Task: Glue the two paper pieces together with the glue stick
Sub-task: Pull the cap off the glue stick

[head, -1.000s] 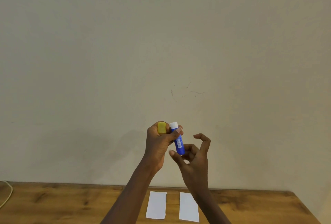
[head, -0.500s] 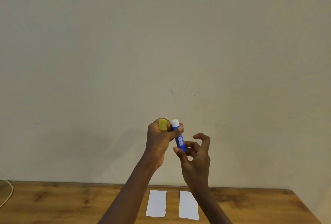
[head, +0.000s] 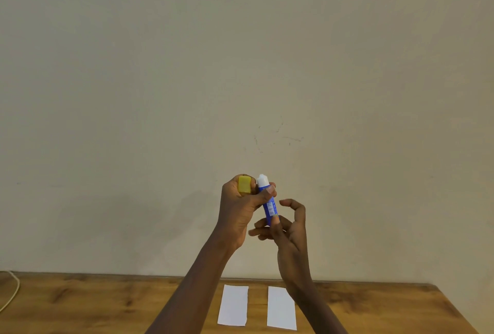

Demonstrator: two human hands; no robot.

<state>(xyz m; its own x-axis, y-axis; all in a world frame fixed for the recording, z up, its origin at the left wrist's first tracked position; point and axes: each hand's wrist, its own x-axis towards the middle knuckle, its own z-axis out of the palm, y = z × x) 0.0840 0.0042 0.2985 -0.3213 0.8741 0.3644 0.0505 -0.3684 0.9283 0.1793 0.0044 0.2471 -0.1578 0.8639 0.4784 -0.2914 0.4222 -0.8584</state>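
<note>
**Glue stick uncapped, held high above two paper strips**

Space is generous in the head view: the wooden surface [head: 80, 304] shows only its far strip, its back edge running straight against a plain beige wall [head: 240, 66] and its right corner angling off toward the lower right. A pale cord [head: 13, 293] curls over the far left edge. Two white paper pieces, the left paper [head: 233, 305] and the right paper [head: 281, 308], lie flat side by side, apart, with a bare band of wood between them.

Faint scratch marks sit on the wall above the hands. The glue stick [head: 268, 204] carries a small white label with print too small to read.

The stick is a blue tube with a white tip pointing up, tilted slightly left, well above the surface. The left hand [head: 242, 213] has its grip closed on the upper tube, with the yellow cap [head: 244, 185] tucked in the same hand just beside the tip. The right hand [head: 287, 229] pinches the tube's lower end with thumb and fingers, other fingers loosely curled.
</note>
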